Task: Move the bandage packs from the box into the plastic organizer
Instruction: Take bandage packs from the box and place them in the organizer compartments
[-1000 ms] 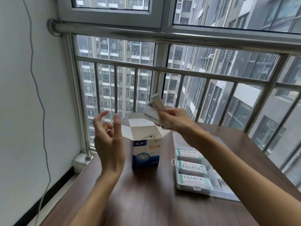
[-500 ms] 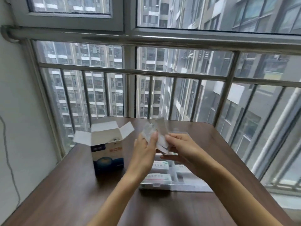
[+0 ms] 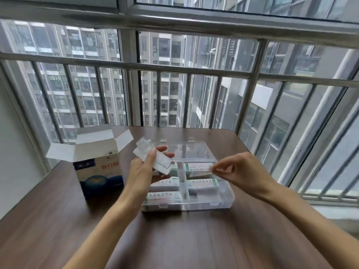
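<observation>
Now your left hand (image 3: 143, 169) is gripping the stack of bandage packs (image 3: 155, 158) passed over from your right hand (image 3: 240, 171), whose fingers (image 3: 216, 167) are pinching one pack (image 3: 200, 172) above the plastic organizer (image 3: 223, 199), beyond the box (image 3: 97, 167); placement is beginning.

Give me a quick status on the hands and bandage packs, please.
Left hand holds bandage packs. Right hand pinches one pack above organizer. Nothing blocking.
</observation>
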The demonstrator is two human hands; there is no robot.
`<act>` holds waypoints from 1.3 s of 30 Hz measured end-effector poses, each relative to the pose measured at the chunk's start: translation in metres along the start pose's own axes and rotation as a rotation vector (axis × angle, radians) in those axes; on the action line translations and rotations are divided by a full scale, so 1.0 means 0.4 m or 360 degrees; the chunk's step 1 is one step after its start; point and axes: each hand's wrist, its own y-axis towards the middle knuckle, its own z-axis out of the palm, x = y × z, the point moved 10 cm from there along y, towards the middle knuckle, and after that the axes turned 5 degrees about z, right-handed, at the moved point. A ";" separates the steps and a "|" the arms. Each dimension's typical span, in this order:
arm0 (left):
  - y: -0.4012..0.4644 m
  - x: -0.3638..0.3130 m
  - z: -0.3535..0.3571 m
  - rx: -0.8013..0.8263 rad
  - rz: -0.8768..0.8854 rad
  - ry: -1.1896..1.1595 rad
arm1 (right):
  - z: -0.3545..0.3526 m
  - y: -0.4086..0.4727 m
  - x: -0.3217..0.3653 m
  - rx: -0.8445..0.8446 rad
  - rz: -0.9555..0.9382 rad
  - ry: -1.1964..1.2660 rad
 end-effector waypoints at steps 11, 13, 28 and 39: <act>-0.017 0.010 0.031 0.0111 -0.0115 -0.0073 | 0.094 0.010 -0.004 0.0476 -0.0090 -0.0353; -0.020 0.011 0.036 0.0137 -0.0154 -0.0117 | 0.099 0.009 -0.007 0.0528 -0.0021 -0.0269; -0.046 -0.031 0.063 0.0383 0.0016 0.0065 | 0.129 0.047 0.133 0.0307 0.0804 0.1114; -0.046 0.000 0.072 0.0463 -0.0297 -0.0101 | 0.103 0.040 0.128 0.0147 0.0807 0.1399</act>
